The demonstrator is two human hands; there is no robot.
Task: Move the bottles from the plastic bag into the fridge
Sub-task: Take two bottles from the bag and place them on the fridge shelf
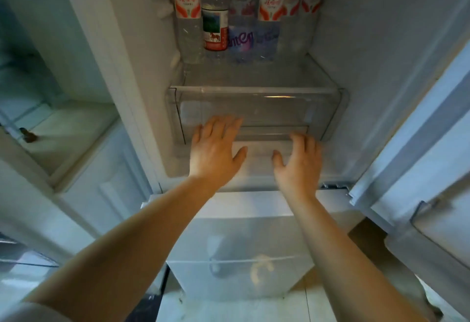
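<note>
Both empty, fingers spread, left hand [216, 148] and right hand [297, 161] reach toward bottles [244, 16] (probably heavy, slippery; grip mid-body).

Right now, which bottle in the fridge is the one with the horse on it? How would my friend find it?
Look inside the open fridge, at the row of bottles standing on the glass shelf above the clear drawer. Second from the left is the horse bottle; only its label is red, white and green.
</note>
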